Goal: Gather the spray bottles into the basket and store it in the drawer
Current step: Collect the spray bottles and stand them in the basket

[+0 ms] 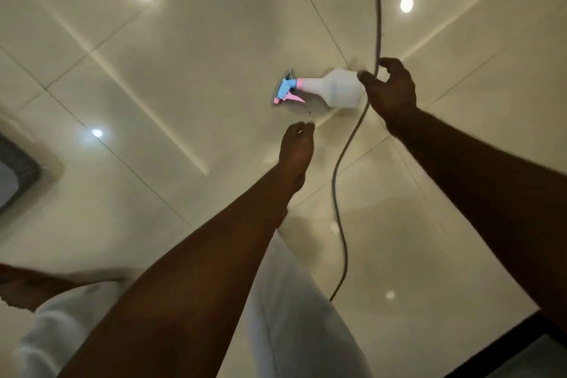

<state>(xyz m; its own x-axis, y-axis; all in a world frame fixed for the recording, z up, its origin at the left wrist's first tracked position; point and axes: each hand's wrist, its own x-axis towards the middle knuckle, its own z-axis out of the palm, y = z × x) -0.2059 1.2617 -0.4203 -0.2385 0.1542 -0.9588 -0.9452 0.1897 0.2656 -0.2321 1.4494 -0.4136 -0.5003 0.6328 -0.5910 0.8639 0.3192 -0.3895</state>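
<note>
The glossy cream tiled floor (190, 77) fills the view. The right hand (391, 92) hovers with fingers (369, 78) curled and parted, empty, a thin grey cord (340, 163) crossing them. The left hand (296, 153) has its fingers pressed together, holding nothing. One translucent white plastic spray bottle with pink-and-blue trigger (333, 88) lies on its side just beyond both fingertips.

A spray bottle (329, 88) is lying on its side on the floor (184, 70) ahead of me, nozzle pointing left. My right hand (391, 90) is reaching just beside its base; my left hand (296, 150) is hovering nearer me.
</note>
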